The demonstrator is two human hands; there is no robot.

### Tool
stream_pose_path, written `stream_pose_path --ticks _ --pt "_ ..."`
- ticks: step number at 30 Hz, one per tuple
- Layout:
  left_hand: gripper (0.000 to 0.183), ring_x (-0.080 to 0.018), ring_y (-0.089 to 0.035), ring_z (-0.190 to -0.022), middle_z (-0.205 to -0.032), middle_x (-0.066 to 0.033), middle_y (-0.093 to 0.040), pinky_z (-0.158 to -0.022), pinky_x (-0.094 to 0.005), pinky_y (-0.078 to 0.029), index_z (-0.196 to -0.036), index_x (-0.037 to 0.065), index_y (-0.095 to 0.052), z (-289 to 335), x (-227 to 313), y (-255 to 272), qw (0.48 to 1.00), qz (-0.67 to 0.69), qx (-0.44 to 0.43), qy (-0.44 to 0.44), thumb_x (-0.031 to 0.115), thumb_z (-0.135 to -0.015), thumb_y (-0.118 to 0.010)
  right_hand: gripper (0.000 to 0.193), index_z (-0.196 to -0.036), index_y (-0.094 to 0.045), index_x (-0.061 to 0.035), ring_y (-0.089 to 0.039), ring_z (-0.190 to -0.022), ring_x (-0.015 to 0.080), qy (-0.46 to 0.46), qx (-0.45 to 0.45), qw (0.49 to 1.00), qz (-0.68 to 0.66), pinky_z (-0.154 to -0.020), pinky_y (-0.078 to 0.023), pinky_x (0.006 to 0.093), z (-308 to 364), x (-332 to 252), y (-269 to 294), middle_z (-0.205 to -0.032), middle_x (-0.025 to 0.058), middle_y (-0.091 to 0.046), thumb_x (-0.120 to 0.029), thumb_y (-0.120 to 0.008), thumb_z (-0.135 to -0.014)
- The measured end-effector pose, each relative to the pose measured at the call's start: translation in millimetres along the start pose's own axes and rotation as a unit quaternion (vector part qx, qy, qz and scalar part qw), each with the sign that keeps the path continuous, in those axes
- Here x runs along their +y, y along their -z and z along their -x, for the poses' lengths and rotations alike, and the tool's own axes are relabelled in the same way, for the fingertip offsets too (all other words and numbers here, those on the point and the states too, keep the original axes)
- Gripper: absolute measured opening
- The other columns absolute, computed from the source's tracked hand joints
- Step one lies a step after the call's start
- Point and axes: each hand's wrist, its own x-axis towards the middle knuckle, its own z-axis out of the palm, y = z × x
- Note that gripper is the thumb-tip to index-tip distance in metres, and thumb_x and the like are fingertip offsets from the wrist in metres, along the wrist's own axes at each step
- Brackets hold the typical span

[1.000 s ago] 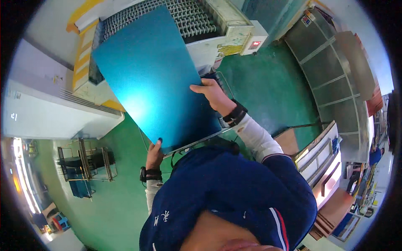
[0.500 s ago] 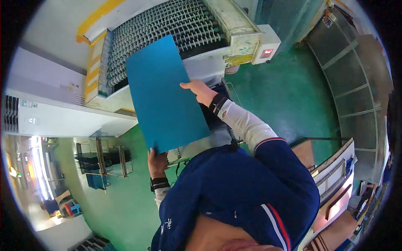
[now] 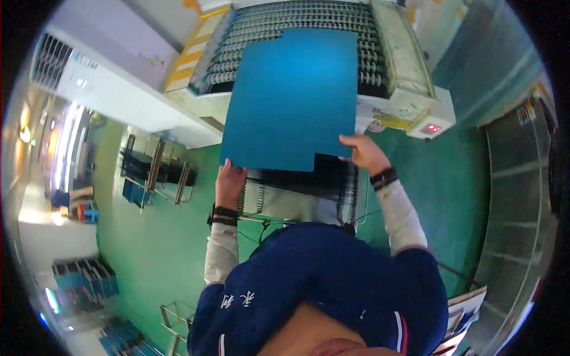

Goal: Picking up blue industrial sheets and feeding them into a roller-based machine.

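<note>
Two flat blue panels overlap in front of me, their edges stepped at the far and near ends. My left hand (image 3: 230, 181) grips the near left corner of the left panel (image 3: 255, 118). At the near right corner of the right panel (image 3: 335, 89), my right hand (image 3: 368, 154) pinches the edge, thumb on top; its other fingers are mostly hidden underneath. The panels' far ends lie over the rows of ridged rollers (image 3: 371, 56) of a conveyor machine. Whether they touch the rollers I cannot tell.
A rack (image 3: 258, 199) holding dark panels stands below my hands. On the machine's right corner is a white control box (image 3: 439, 115) with a red display. Wheeled racks (image 3: 155, 172) stand on the green floor at left. A grey panelled partition (image 3: 516, 178) rises at right.
The single blue outline has become two offset panels, squared up to the rollers. My right hand has moved from the long side to the near right corner. My view has turned.
</note>
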Motion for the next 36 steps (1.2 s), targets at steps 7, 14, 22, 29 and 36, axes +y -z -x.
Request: stream_pose_path --ticks 7,14,22,29,36 --pt "0.020 -0.0224 -0.055 -0.097 -0.105 -0.0052 -0.061 -0.087 -0.0399 -0.046 -0.112 0.009 -0.054 -65.9 39.2 -26.3 0.886 0.447 -0.060 0.108 0.023 -0.098 -0.055 0.024 -0.109 -0.057 -0.0051 -0.066 -0.075 0.0215 -0.111 0.116 0.943 -0.291 -0.059 -0.051 0.0302 -1.0 -2.6 31.8 -0.095 0.0057 -0.064 -0.015 -0.066 -0.089" --pt "0.022 -0.0249 -0.054 -0.100 -0.109 -0.0097 -0.059 -0.090 -0.0394 -0.048 -0.110 0.006 -0.053 -138.3 41.2 -23.7 0.855 0.497 -0.063 0.131 0.023 -0.097 -0.058 0.015 -0.103 -0.057 -0.0064 -0.064 -0.076 0.0222 -0.049 0.207 0.906 -0.365 -0.065 -0.052 0.0365 -38.8 42.2 70.1 -0.092 0.0080 -0.065 -0.015 -0.063 -0.092" --pt "0.019 -0.0248 -0.054 -0.103 -0.110 -0.0080 -0.060 -0.094 -0.0420 -0.046 -0.109 0.007 -0.053 -217.0 28.0 -11.2 0.847 0.512 -0.060 0.132 0.020 -0.096 -0.057 0.014 -0.106 -0.053 -0.0039 -0.064 -0.078 0.0250 -0.017 0.301 0.893 -0.335 -0.067 -0.053 0.0375 -55.6 21.9 70.9 -0.091 0.0129 -0.064 -0.012 -0.056 -0.095" --pt "0.021 -0.0258 -0.055 -0.102 -0.110 -0.0091 -0.060 -0.096 -0.0438 -0.046 -0.111 0.007 -0.054 -257.7 31.5 -10.8 0.868 0.470 -0.041 0.158 0.021 -0.096 -0.058 0.013 -0.103 -0.052 -0.0042 -0.063 -0.077 0.0242 -0.002 0.290 0.913 -0.288 -0.069 -0.053 0.0373 -74.8 10.2 75.2 -0.091 0.0119 -0.062 -0.012 -0.057 -0.095" --pt "0.023 -0.0256 -0.063 -0.089 -0.102 -0.0126 -0.063 -0.077 -0.0380 -0.056 -0.109 0.002 -0.051 -276.2 46.5 0.7 0.890 0.426 -0.057 0.153 0.022 -0.098 -0.055 0.025 -0.111 -0.056 -0.0042 -0.063 -0.071 0.0181 -0.039 0.291 0.937 -0.190 -0.063 -0.054 0.0317 -91.9 -4.2 81.3 -0.084 0.0087 -0.064 -0.019 -0.063 -0.092"
